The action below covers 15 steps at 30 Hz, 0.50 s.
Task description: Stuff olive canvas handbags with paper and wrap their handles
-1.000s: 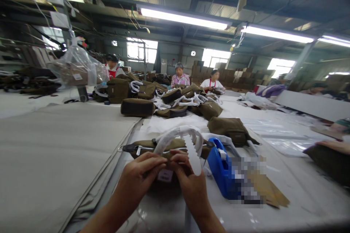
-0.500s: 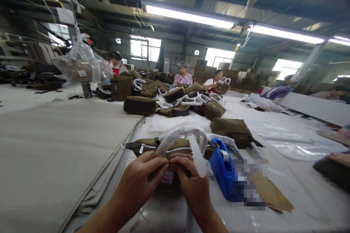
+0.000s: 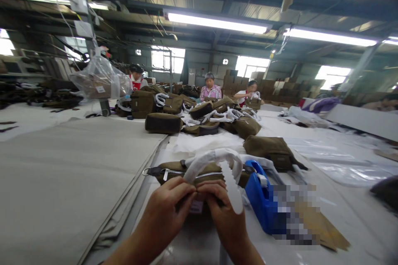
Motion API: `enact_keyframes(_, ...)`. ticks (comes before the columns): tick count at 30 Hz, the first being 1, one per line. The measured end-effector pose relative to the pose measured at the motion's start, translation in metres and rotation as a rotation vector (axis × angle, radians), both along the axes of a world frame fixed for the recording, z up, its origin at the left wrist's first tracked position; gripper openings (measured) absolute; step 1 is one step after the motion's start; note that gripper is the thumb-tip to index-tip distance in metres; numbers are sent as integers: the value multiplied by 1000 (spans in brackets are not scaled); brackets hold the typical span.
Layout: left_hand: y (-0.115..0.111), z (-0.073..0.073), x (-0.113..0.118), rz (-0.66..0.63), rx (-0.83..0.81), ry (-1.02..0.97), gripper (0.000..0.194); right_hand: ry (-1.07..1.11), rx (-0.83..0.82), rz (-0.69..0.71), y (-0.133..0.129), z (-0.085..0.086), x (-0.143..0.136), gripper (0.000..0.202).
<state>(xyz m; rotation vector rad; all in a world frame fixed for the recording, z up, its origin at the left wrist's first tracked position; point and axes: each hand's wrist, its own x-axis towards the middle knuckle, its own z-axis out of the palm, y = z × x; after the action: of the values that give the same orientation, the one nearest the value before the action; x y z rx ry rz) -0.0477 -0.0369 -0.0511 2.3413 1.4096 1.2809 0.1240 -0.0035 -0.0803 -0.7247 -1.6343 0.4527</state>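
An olive-green handbag [image 3: 205, 169] stands upright in front of me, its silver zip running across the top. White wrapping covers its arched handle [image 3: 214, 154], and a white strip with a toothed edge [image 3: 229, 186] hangs from it over my right hand. My left hand [image 3: 169, 203] pinches the bag's near upper edge, fingertips bunched. Beside it, almost touching, my right hand [image 3: 222, 207] is closed on the same edge. Just what lies between the fingertips is hidden. Below them a small white label [image 3: 196, 206] shows on the bag's near side.
A blue tape dispenser [image 3: 261, 198] stands right of the bag, with brown card pieces [image 3: 323, 223] beyond it. Another olive bag [image 3: 270, 152] lies behind. Several more bags [image 3: 164, 123] are piled farther back, where co-workers sit. Large grey sheets [image 3: 77, 174] cover the left side.
The whole view has shifted slightly, so things appear farther right and a little lower. Both hands keep their closed pose at the bag's near edge.
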Motion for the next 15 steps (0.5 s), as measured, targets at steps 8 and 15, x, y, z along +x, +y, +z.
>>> enact_keyframes(8, 1, -2, 6, 28, -65, -111, 19, -178, 68, -24, 3, -1, 3, 23)
enact_keyframes(15, 2, 0, 2, 49, -139, -64, 17, -491, 295, -93, 2, 16, 14, 20)
